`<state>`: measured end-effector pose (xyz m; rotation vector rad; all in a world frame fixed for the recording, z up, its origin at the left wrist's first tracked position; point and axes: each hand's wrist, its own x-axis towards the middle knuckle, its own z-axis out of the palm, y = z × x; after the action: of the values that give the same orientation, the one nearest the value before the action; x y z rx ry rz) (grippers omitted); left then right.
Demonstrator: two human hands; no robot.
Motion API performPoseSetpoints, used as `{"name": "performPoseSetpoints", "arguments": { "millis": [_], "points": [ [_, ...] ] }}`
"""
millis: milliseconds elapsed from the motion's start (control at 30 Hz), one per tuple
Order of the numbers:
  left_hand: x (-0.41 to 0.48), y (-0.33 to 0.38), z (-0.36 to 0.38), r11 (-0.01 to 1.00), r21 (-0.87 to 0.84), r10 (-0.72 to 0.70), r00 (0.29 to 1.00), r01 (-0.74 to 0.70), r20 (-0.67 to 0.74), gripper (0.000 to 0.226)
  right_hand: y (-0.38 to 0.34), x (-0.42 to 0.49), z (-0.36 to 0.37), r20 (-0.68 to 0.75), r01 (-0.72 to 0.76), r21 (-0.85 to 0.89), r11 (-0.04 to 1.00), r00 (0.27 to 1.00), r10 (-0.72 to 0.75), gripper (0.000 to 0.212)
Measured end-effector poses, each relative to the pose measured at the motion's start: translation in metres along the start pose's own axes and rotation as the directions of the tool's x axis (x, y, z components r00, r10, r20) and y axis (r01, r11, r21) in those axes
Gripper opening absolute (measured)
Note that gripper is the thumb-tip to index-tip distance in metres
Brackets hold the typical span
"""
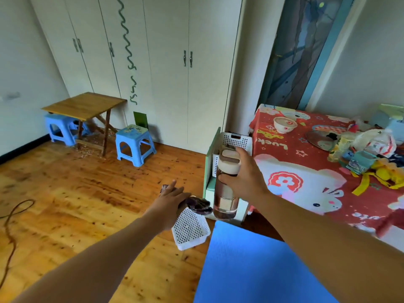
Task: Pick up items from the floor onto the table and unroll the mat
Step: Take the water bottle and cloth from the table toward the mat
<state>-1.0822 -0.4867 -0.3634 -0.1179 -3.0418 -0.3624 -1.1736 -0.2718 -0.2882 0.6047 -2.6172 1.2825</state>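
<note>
My right hand (pixel 242 178) grips a clear water bottle (pixel 225 200) with a beige lid, held upright in the air left of the table with the red cartoon cloth (pixel 290 171). My left hand (pixel 170 200) holds a small white perforated basket (pixel 190 231) together with a dark purple bundle (pixel 200 205), above the wooden floor. A blue mat (pixel 251 270) lies flat on the floor under my right arm, its near part running out of view.
The table carries a bowl (pixel 284 124), a pan lid (pixel 319 139), bags and clutter. White baskets on a green-edged rack (pixel 231 143) stand beside it. Two blue stools (pixel 135 145) and a small wooden table (pixel 85 104) stand by the wardrobe. A cable (pixel 11 217) lies at far left.
</note>
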Motion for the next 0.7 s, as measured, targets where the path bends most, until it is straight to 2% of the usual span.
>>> {"name": "performPoseSetpoints", "arguments": {
  "millis": [200,300,533,700],
  "points": [
    [-0.086,-0.015,0.045,0.993,-0.019,-0.111,0.991,0.113,0.081,0.044,0.012,-0.067,0.039,0.064,0.017,0.011,1.000,0.998,-0.018,0.089],
    [-0.117,-0.026,0.067,0.990,-0.037,-0.135,0.986,0.139,0.094,0.044,0.018,-0.094,0.060,0.108,-0.026,0.021,0.999,0.994,0.023,0.089],
    [-0.205,-0.077,0.130,0.971,-0.105,-0.191,0.964,0.213,0.187,0.044,0.029,-0.166,0.142,0.155,-0.080,-0.018,0.997,0.985,0.082,0.091],
    [-0.245,-0.113,0.212,0.962,-0.102,-0.227,0.951,0.252,0.210,0.044,0.069,-0.206,0.221,0.178,-0.065,0.010,0.998,0.982,0.063,0.088]
  ]
}}
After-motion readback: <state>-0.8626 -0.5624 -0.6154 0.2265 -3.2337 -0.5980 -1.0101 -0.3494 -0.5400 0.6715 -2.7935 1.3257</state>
